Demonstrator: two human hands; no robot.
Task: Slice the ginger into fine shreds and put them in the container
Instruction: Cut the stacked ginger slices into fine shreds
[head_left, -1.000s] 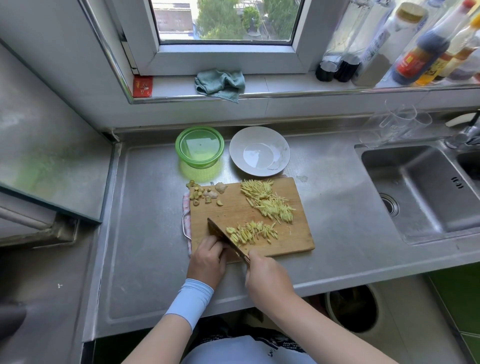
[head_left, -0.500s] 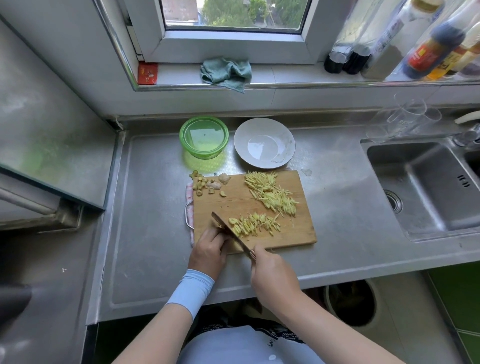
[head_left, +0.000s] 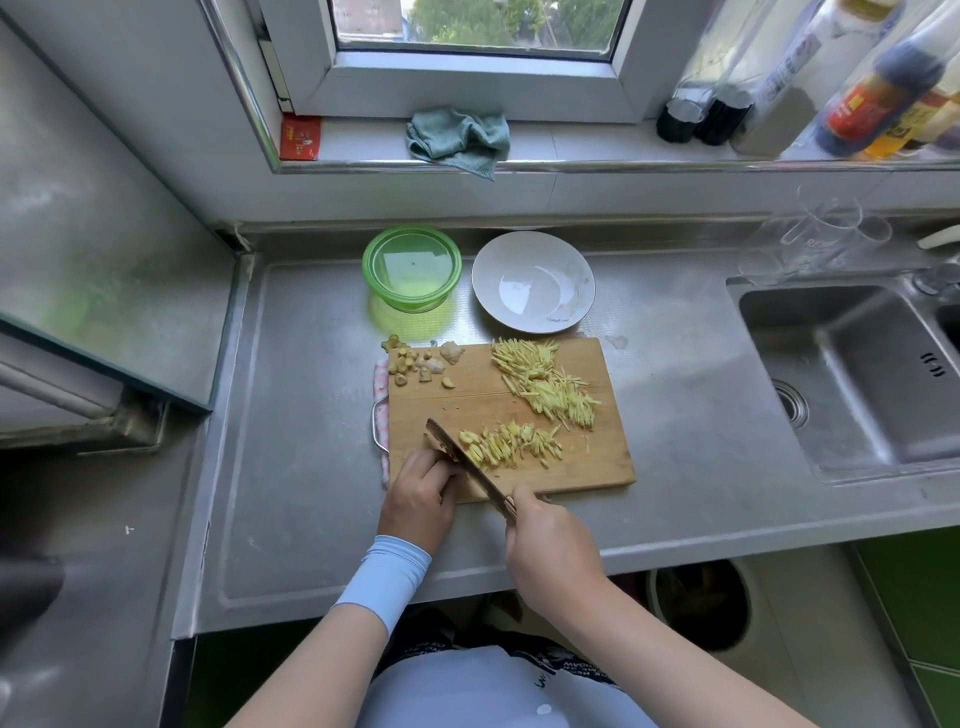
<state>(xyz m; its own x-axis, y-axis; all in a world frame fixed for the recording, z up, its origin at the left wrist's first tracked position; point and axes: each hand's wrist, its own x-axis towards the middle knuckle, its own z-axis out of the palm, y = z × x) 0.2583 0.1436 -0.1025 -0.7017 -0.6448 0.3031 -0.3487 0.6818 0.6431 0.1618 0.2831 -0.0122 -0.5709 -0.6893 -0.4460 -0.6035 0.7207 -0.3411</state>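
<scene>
Ginger shreds (head_left: 511, 444) lie in two loose heaps on the cutting board (head_left: 582, 462). They look light, damp and clingy, so are best scooped on the flat of the knife (head_left: 457, 456). The right grip (head_left: 550, 545) wraps the knife handle. The left grip (head_left: 418, 496) curls beside the blade, its hold hidden. The green container (head_left: 410, 302) stands just beyond. Print on the white bowl (head_left: 566, 260) is unreadable.

— Changes over the last second?

— The view has tipped down: the cutting board (head_left: 457, 402) sits higher in frame and less of the window (head_left: 467, 21) shows.

— The hands?

— The right hand (head_left: 550, 545) has edged toward the board with the knife (head_left: 467, 462), whose blade now shows a narrower face. The left hand (head_left: 418, 499) has crept slightly forward beside it.
</scene>
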